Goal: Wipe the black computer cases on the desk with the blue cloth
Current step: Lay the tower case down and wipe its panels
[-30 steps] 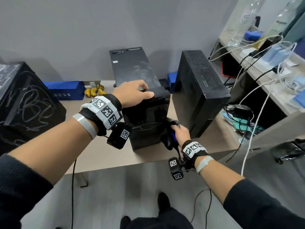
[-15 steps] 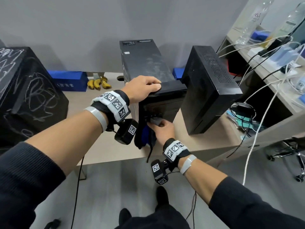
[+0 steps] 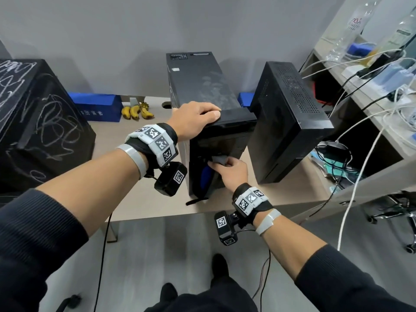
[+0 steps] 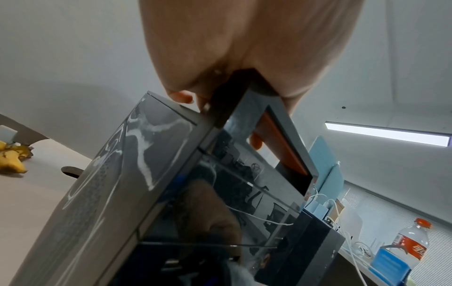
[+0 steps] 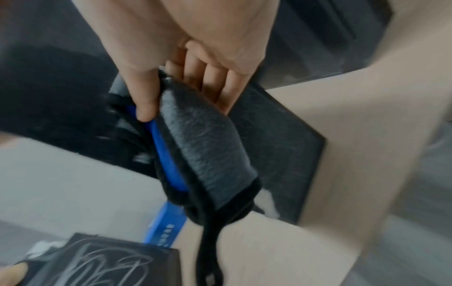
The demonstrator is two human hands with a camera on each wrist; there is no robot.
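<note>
Three black computer cases stand on the desk [image 3: 139,199]. My left hand [image 3: 202,118] grips the top front edge of the middle case [image 3: 202,86], fingers curled over it; the left wrist view shows the left hand [image 4: 244,58] on that case [image 4: 146,193]. My right hand [image 3: 225,167] pinches the blue cloth [image 3: 206,179] and holds it against the middle case's glossy front. In the right wrist view the cloth [image 5: 203,145], blue and grey with black trim and a hanging strap, is folded in my right hand [image 5: 183,67]. A scribbled case [image 3: 33,120] stands left, a vented case [image 3: 288,113] right.
Bananas [image 3: 137,112] and a blue box [image 3: 96,106] lie at the back of the desk by the wall. To the right a side shelf [image 3: 371,86] holds bottles, boxes and white cables that hang down. A cola bottle [image 4: 413,243] stands there too.
My right hand has carried the cloth from the lower right corner of the middle case's front leftward and up across the front. The left hand has kept its hold on the top edge.
</note>
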